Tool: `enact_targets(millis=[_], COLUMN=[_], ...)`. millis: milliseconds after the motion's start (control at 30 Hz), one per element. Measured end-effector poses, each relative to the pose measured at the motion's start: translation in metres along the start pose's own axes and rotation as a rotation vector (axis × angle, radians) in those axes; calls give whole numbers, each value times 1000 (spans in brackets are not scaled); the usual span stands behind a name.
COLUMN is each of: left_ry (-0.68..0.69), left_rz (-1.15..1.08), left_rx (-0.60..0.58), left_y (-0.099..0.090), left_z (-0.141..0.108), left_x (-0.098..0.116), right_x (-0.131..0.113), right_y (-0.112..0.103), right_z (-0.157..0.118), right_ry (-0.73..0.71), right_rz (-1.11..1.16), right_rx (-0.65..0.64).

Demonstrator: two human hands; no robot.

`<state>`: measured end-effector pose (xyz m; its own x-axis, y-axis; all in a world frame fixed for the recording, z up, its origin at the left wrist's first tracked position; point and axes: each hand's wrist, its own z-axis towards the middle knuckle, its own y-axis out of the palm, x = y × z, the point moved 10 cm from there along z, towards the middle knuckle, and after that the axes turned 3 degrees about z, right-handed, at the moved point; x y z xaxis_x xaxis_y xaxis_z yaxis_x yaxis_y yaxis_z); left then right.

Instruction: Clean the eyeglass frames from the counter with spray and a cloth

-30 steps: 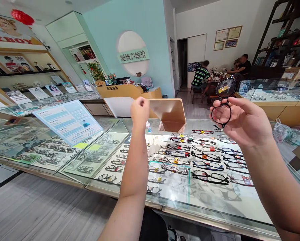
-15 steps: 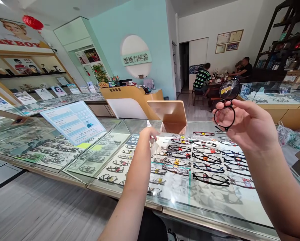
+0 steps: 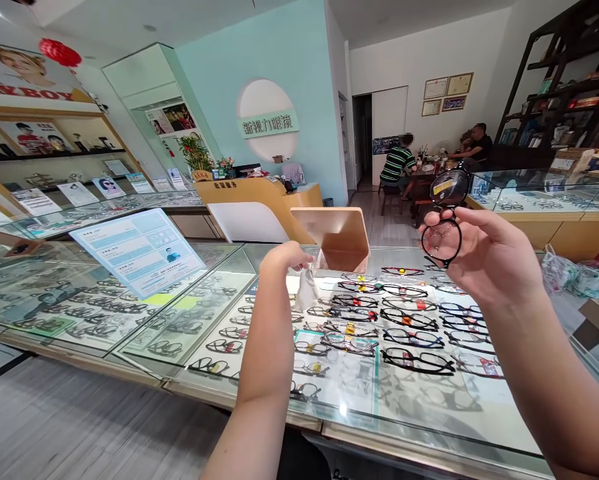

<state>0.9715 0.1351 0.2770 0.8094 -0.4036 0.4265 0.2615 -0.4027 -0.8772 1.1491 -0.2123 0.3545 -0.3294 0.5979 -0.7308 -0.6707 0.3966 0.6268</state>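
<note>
My right hand (image 3: 484, 250) is raised at the right, fingers closed round the bridge of black round-framed glasses (image 3: 442, 240). One lens stands above the other, and a yellow sticker shows on the upper lens. My left hand (image 3: 287, 257) reaches over the glass counter, its fingertips pinching a pale cloth (image 3: 307, 290) that hangs down. Below both hands, several pairs of glasses (image 3: 409, 320) lie in rows on the counter. Just behind the cloth stands a wooden-framed mirror (image 3: 337, 233), tilted.
A glass display counter (image 3: 189, 333) runs across the front, with a blue-and-white sign (image 3: 139, 253) at the left. Behind is a yellow-and-white reception desk (image 3: 249, 213). Two people sit at a table in the back right.
My left hand has lifted the pale cloth off the counter and moved slightly left. The glasses in my right hand have shifted a little left and down as the view moved.
</note>
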Motion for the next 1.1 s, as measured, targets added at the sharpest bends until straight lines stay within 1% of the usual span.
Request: enact_targets(millis=[67,133,167,233,300,333,400,433,533,633,700,767,800,967,1033,1100], left_ry=[90,180,236,378,545,620,723,752,749,683,644,607,586,459,445,463], left_rz=[3,-14,-52,-218,-477,-611,-829,-921,-1145,-1305,-1371,-1433,-1468,-1624,-1642,-1651], left_rx=[105,195,233,276,251,208,77,7,-175,-289,-332,-330,-306,-114,-103,-116], left_y=[-20,-34,-39,-46,-47,-44,-34,-28,-6,17,30,40,43,52,56,57], left_z=[-23,-45,-55,-73,-87,-93,-99,-101,-101,-101,-104,-105,-105,-93,-89,-89], left_x=[13,25,32,49,70,81,103,113,137,152,161,166,167,157,157,158], right_x=[2,4,5,8,11,13,15,15,14,16,17,18,17,12,17,24], right_y=[1,3,4,6,7,8,11,13,15,14,14,14,15,20,23,25], right_z=[-1,-1,-1,-2,-1,-1,1,1,5,8,9,8,7,2,2,3], right_ry=[11,20,25,34,47,52,45,30,-28,-42,-37,-40,-47,-106,-90,-52], right_rz=[7,13,16,25,34,36,20,4,-47,-47,-36,-35,-41,-99,-132,-152], right_rx=[4,0,-3,-7,-19,-32,-77,-103,-152,-157,-153,-145,-143,-175,-204,-229])
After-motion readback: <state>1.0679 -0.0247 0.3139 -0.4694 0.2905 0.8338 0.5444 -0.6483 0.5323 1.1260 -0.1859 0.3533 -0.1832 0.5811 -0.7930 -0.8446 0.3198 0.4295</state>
